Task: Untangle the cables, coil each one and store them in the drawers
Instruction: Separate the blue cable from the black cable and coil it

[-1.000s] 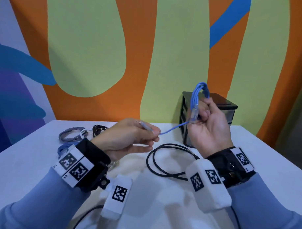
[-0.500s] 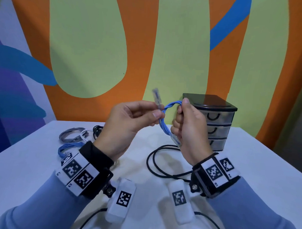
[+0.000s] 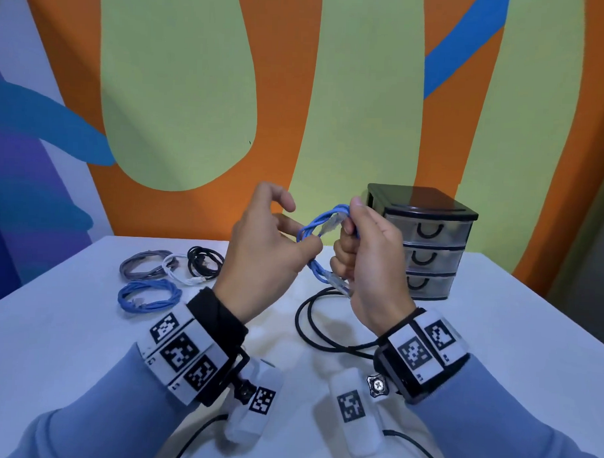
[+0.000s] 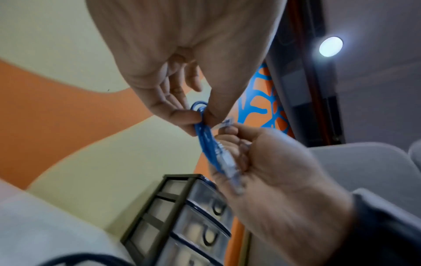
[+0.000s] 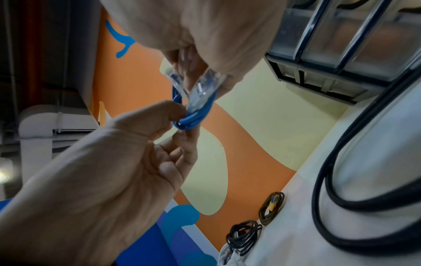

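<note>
Two hands are up in front of me over the white table [image 3: 494,355], so I work down from the big things. At the table's far right stands the drawer unit [image 3: 430,247], a black frame with three clear drawers, all pushed in as far as I can see. On the table below my hands lies a loose black cable [image 3: 307,328], one wide open loop of it. Off to the far left sit four coiled cables: a grey coil [image 3: 143,266], a white coil [image 3: 179,265] and a black coil [image 3: 205,261] in a row, touching or nearly so, and a blue coil [image 3: 149,297] just in front of them. My right hand [image 3: 371,262] is closed round one side of the small blue cable coil [image 3: 313,249] I am holding in the air, its fingers curled over the strands and over a clear plug [image 4: 230,167] at the lower end. My left hand [image 3: 262,258] pinches the opposite side of that coil between thumb and a finger, while its other fingers stay loosely spread and hold nothing. A second clear plug [image 5: 173,75] pokes out by my right fingers; the two plugs lie close together at that hand.
</note>
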The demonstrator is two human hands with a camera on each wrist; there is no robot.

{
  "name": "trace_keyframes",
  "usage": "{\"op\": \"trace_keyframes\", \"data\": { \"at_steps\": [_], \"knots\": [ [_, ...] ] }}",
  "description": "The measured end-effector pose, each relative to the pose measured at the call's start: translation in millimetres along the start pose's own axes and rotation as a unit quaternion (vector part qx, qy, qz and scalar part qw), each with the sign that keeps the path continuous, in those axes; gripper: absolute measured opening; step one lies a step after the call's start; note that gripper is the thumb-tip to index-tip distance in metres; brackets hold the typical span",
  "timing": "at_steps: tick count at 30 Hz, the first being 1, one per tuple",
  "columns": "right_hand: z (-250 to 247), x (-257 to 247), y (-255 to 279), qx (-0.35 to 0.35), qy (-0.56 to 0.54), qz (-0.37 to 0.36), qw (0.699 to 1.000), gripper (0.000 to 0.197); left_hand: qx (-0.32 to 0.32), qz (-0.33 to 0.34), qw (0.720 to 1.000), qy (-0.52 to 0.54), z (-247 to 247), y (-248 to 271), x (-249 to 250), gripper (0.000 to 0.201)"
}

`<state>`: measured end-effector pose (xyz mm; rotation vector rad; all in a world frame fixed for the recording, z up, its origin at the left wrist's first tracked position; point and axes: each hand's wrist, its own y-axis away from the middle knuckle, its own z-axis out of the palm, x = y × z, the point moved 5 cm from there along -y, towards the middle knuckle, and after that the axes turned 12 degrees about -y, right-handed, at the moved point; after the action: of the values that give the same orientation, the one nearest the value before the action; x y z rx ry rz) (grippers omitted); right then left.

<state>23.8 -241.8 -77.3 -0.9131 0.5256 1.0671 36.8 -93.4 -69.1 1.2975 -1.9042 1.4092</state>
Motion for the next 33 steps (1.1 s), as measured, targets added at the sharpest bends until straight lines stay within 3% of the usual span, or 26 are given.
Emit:
{"op": "trace_keyframes", "data": {
  "at_steps": [3, 6, 8, 14, 21, 24, 28, 31, 33],
  "knots": [
    [3.5, 1.0, 0.9, -0.019, 0.019, -0.015, 1.0, 0.043, -0.001, 0.0, 0.997, -0.074, -1.4, 0.1, 1.6, 0.034],
    [3.6, 4.6, 1.9, -0.02, 0.023, -0.016, 0.999, 0.043, -0.039, -0.016, 0.997, -0.061, 1.5, 0.6, 2.6, 0.009],
    [2.8, 4.9, 1.9, -0.02, 0.026, -0.026, 0.999, 0.043, -0.044, -0.04, 0.997, -0.056, 1.7, 0.5, -0.2, 0.015],
    [0.3, 4.6, 2.0, -0.017, 0.062, -0.069, 0.996, 0.045, -0.131, -0.17, 0.973, 0.088, 7.4, 2.3, -8.1, 0.011],
    [-0.6, -0.8, 0.7, -0.019, 0.087, -0.104, 0.991, 0.045, -0.172, -0.224, 0.933, 0.221, 7.0, 2.3, -9.4, 0.013],
    [-11.9, 1.6, -7.5, 0.02, 0.047, -0.055, 0.997, 0.043, -0.152, -0.203, 0.926, 0.278, 0.1, -3.7, -10.0, 0.027],
    [-25.0, 10.7, -12.9, 0.061, 0.003, 0.021, 0.998, 0.032, -0.117, -0.131, 0.956, 0.236, -10.5, -9.3, -6.9, 0.021],
    [-24.2, 13.2, -12.5, 0.061, 0.0, 0.038, 0.997, 0.03, -0.146, -0.142, 0.964, 0.172, -4.3, -5.0, -11.9, 0.052],
    [-22.1, 12.4, -11.5, 0.059, -0.003, 0.045, 0.997, 0.03, -0.155, -0.148, 0.965, 0.148, -0.5, -3.1, -15.8, 0.061]
  ]
}}
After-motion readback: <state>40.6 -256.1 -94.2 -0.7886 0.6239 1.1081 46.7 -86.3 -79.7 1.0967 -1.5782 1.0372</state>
